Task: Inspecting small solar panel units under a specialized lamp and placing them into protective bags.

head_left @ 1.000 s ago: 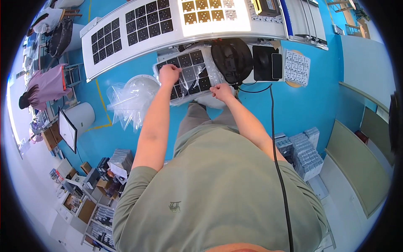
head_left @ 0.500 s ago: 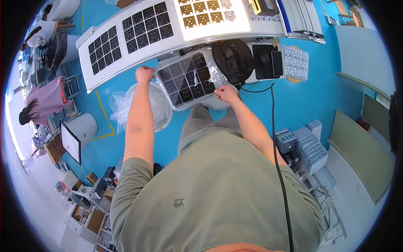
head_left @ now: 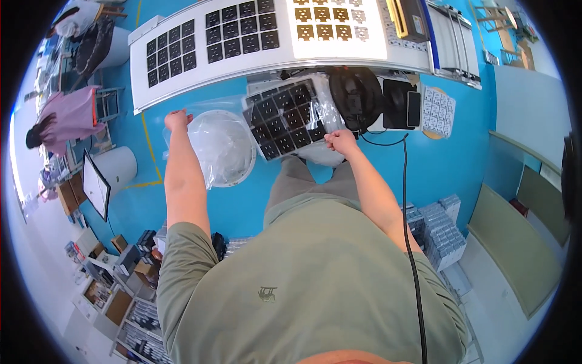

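Out to the left, my left hand (head_left: 177,119) is closed on the edge of a clear plastic film (head_left: 221,104), which stretches from there toward the sheet of parts. My right hand (head_left: 341,141) is pinched at the sheet's near right corner, on what looks like crinkled clear plastic; the fingertips partly hide it. Between the hands lies a sheet of black square plates (head_left: 282,118) in rows, each with small holes, tilted and glinting under the plastic. Below the film on the left stands a round white bin (head_left: 251,159) with a clear bag liner bulging over it.
A long white conveyor table (head_left: 200,76) runs across the far side, carrying groups of black plates, some under bright light. Right of the sheet are a black bag (head_left: 354,97), a phone (head_left: 413,109) and a white sheet of parts (head_left: 438,112). A black cable (head_left: 407,206) hangs at right.
My left hand has moved left, drawing the film out over the bin. The sheet of black plates has tilted, and my right hand stays at its corner. The whole view has shifted slightly.
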Action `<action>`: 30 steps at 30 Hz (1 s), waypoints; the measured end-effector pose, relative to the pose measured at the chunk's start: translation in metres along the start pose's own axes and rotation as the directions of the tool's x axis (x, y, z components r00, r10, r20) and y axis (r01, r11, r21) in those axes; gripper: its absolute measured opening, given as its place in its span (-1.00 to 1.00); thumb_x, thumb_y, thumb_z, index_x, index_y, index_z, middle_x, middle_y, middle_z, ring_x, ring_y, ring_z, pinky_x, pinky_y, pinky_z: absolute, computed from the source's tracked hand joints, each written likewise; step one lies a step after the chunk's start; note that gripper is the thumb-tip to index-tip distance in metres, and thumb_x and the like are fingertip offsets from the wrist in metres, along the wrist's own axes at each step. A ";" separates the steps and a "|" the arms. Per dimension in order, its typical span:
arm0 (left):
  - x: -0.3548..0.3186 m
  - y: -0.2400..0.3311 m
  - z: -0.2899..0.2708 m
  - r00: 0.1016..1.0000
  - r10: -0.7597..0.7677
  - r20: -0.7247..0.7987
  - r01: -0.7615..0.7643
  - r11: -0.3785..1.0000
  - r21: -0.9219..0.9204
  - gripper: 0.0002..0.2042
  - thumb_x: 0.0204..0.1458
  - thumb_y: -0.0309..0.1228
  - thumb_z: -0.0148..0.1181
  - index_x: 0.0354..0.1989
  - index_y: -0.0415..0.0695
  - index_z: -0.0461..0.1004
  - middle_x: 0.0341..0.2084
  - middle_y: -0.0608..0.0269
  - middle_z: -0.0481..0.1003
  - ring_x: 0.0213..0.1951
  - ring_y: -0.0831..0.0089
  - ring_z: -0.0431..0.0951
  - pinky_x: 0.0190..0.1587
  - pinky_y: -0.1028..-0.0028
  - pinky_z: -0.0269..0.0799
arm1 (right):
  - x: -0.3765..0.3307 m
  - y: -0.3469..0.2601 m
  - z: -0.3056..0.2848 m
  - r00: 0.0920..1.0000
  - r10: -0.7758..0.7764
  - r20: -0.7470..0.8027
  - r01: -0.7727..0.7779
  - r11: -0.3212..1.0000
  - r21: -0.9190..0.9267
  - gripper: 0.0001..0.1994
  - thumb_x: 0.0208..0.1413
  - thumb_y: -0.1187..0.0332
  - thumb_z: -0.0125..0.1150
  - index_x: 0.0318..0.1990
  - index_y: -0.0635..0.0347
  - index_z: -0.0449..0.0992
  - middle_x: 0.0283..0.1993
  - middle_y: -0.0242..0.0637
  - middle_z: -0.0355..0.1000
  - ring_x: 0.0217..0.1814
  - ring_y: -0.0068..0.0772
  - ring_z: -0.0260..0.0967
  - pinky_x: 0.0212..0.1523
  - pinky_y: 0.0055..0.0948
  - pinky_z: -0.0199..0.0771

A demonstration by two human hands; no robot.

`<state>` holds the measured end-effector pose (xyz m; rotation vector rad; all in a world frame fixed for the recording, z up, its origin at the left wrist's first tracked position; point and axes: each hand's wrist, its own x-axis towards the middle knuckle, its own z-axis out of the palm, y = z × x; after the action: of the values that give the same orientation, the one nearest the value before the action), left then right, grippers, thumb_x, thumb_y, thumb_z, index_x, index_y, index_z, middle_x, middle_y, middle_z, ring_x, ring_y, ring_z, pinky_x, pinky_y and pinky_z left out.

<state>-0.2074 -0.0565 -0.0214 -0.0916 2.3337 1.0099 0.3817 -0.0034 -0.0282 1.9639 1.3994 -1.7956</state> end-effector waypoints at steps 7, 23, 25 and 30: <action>0.002 -0.021 -0.131 0.992 0.123 -0.029 -0.123 0.992 0.032 -0.86 0.15 -0.59 0.20 -0.18 -0.40 0.44 -0.34 -0.05 0.62 -0.46 0.24 0.68 -0.50 0.41 0.64 | 0.004 -0.001 -0.003 0.999 0.013 0.046 -0.014 1.000 0.017 -0.73 0.17 0.19 0.32 -0.44 0.21 0.65 -0.50 -0.36 0.58 -0.55 -0.60 0.45 -0.48 -0.49 0.42; -0.166 -0.051 -0.207 0.539 0.822 0.185 -0.530 0.160 0.833 -0.87 0.06 -0.59 0.12 -0.33 -0.09 0.58 0.18 0.14 0.46 0.24 0.06 0.35 0.15 0.08 0.31 | -0.059 -0.019 -0.047 0.945 0.057 0.323 -0.082 0.995 0.063 -0.77 0.27 0.19 0.16 -0.18 0.14 0.59 -0.29 -0.39 0.54 -0.31 -0.54 0.46 -0.31 -0.50 0.43; -0.149 -0.098 -0.171 0.704 0.623 0.342 -0.508 0.104 0.855 -0.83 0.05 -0.56 0.13 -0.23 -0.09 0.59 0.32 0.15 0.33 0.38 0.06 0.20 0.23 0.05 0.27 | -0.066 -0.025 -0.048 0.947 0.061 0.315 -0.080 0.996 0.047 -0.78 0.27 0.20 0.15 -0.19 0.15 0.58 -0.29 -0.39 0.54 -0.30 -0.54 0.46 -0.30 -0.51 0.42; -0.106 -0.185 -0.122 0.887 0.123 0.446 -0.460 0.143 0.876 -0.68 0.10 -0.48 0.07 0.05 -0.14 0.52 0.43 0.14 0.17 0.51 0.11 -0.05 0.38 -0.05 0.14 | -0.079 -0.040 -0.046 0.956 0.061 0.287 -0.068 0.998 0.015 -0.80 0.27 0.23 0.15 -0.23 0.15 0.57 -0.26 -0.37 0.55 -0.27 -0.54 0.46 -0.28 -0.52 0.41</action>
<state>-0.1273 -0.2886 -0.0177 1.0199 2.2905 -0.5428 0.3987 0.0071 0.0700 1.6540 1.2116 -1.9795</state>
